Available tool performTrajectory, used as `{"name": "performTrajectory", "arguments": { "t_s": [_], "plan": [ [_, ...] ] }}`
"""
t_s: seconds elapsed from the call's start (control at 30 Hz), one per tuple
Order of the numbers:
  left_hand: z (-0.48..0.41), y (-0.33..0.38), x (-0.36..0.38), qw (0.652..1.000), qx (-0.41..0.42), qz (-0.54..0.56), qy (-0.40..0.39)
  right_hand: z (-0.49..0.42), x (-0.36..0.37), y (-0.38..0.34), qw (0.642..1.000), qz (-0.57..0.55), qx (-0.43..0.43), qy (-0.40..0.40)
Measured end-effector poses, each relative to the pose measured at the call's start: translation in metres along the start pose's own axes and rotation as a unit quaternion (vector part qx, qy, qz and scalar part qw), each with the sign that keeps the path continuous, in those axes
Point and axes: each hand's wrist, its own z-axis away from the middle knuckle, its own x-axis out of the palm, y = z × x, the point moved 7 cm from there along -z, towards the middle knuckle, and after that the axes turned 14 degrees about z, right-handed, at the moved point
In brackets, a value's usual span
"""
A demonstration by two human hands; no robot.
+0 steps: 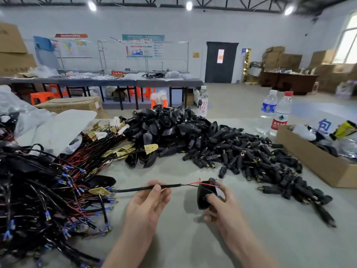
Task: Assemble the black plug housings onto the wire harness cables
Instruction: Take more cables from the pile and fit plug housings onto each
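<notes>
My left hand [148, 200] pinches a black harness cable [146, 188] between thumb and fingers, just above the table. The cable's red and black wire ends [193, 184] run right into a black plug housing [204, 196], which my right hand [220, 202] grips with curled fingers. Blue terminals show at the wire tips beside my right fingers. The cable's other end, with a yellow tag [99, 191], trails left into a heap of harness cables [44, 190].
A pile of black housings [170, 128] and a spread of small black barrel plugs [251, 157] cover the table beyond my hands. An open cardboard box [316, 163] sits at the right, two water bottles [278, 115] behind it, plastic bags at the left.
</notes>
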Motion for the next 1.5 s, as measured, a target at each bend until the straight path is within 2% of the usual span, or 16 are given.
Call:
{"name": "performTrajectory", "arguments": {
  "t_s": [0.23, 0.6, 0.93, 1.5],
  "plan": [
    [-0.003, -0.004, 0.003, 0.999, -0.023, 0.032, -0.02, 0.0, 0.007, -0.003, 0.994, 0.104, -0.036, 0.008],
    [-0.004, -0.006, 0.0, 0.997, -0.041, 0.058, -0.024, 0.005, 0.011, -0.005, 0.984, 0.171, -0.051, 0.006],
    [-0.008, 0.002, -0.008, 0.999, -0.017, 0.049, 0.01, -0.006, -0.006, -0.002, 0.996, 0.061, -0.035, 0.054],
    [-0.008, 0.004, -0.008, 0.999, 0.004, 0.043, 0.015, 0.0, -0.001, -0.005, 0.997, 0.044, -0.049, 0.049]
  ]
}}
